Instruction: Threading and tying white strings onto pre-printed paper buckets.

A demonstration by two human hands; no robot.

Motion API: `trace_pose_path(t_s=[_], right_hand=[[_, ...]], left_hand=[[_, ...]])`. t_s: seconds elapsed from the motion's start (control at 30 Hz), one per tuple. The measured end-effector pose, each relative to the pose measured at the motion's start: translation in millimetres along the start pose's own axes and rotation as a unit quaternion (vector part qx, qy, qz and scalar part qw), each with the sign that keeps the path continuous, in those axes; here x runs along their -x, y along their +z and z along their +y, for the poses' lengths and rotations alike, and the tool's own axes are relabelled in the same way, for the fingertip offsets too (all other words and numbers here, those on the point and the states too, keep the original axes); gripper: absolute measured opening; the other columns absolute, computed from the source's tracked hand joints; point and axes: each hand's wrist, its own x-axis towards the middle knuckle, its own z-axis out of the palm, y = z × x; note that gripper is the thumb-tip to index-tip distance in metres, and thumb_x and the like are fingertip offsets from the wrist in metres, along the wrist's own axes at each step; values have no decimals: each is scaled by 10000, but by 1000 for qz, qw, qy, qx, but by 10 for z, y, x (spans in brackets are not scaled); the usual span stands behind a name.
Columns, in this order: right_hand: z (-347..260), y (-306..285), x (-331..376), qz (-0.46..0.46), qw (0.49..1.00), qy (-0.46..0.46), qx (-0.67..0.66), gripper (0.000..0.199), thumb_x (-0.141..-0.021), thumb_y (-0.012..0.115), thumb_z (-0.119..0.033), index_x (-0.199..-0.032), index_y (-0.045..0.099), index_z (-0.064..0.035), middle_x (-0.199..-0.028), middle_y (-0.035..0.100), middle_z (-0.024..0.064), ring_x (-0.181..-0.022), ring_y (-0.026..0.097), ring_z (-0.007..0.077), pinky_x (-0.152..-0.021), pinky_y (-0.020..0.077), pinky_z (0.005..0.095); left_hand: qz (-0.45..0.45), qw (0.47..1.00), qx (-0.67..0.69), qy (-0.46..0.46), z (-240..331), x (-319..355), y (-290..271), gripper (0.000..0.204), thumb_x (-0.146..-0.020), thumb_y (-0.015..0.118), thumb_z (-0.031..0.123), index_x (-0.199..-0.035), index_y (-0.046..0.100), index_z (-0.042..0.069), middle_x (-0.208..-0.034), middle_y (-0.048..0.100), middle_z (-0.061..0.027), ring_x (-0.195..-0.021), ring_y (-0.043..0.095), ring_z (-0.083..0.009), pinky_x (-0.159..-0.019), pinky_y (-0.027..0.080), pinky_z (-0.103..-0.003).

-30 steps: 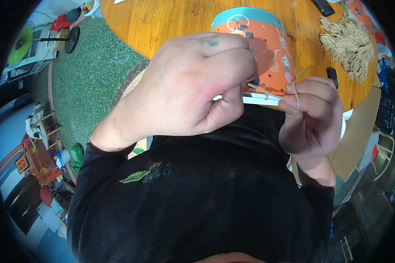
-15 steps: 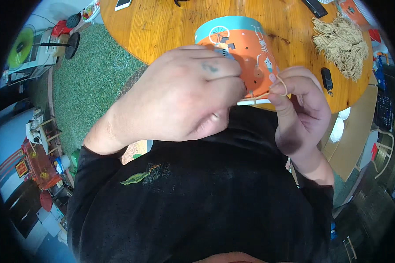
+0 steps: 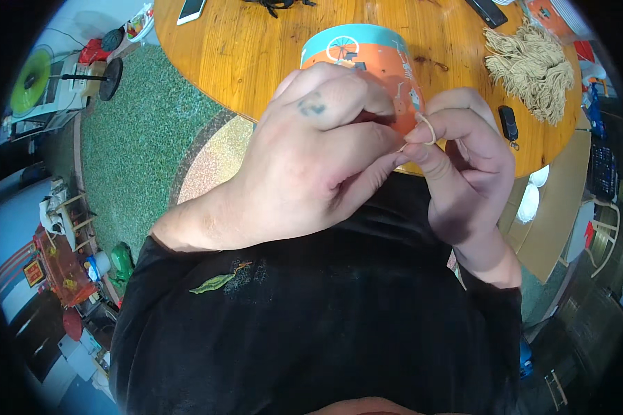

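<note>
An orange paper tub (image 3: pixel 387 69) with a teal band and printed figures lies at the table's near edge, partly covered by my hands. My right hand (image 3: pixel 471 152) pinches a thin beige string (image 3: pixel 432 131) between thumb and forefinger, and a small loop of it stands up from the fingertips. Close against it, my left hand (image 3: pixel 318 145) is closed in front of the tub, its thumb and forefinger meeting on the string. The tub's lower end and the string's further run are hidden behind my fingers.
On the round wooden table (image 3: pixel 235 55) are a bundle of beige yarn (image 3: pixel 533 69), a black key fob (image 3: pixel 509 123), a white phone (image 3: pixel 191 10), a dark phone-like object (image 3: pixel 488 12) and a black tangled item (image 3: pixel 280 5). A cardboard sheet (image 3: pixel 557 207) lies at the right.
My left hand has turned and shifted, its thumb now extended to the right hand's fingertips. My right hand, holding the string, has moved slightly left, and the view has shifted a little.
</note>
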Motion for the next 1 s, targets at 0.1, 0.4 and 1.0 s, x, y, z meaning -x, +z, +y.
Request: trace_pose_path(t_s=[0.1, 0.4, 1.0], right_hand=[[10, -14, -36, 30, 980, -151, 128, 133, -894, 837, -10, -968, 729, -31, -948, 657, 75, -848, 643, 213, -759, 529, 294], [-72, -97, -192, 66, 987, -140, 46, 125, -972, 750, -50, -1038, 645, -46, -1102, 601, 127, -958, 580, 203, -860, 495, 328], [211, -488, -342, 81, 988, -107, 70, 326, -956, 745, 9, -1264, 640, -11, -1399, 683, 177, -1321, 634, 256, -1124, 502, 395]], left_hand=[[-6, 1000, 3, 2, 7, -24, -20, 239, -773, 883, 59, -977, 760, 35, -1081, 704, -106, -974, 665, -296, -844, 524, -405], [13, 999, -26, 15, -29, -116, -134, 114, -869, 803, 30, -944, 718, 24, -1014, 705, -128, -943, 679, -319, -833, 534, -406], [-49, 976, -168, -128, -636, -433, -293, 179, -1006, 759, 180, -1033, 709, 11, -902, 725, -153, -799, 719, -338, -716, 560, -395]])
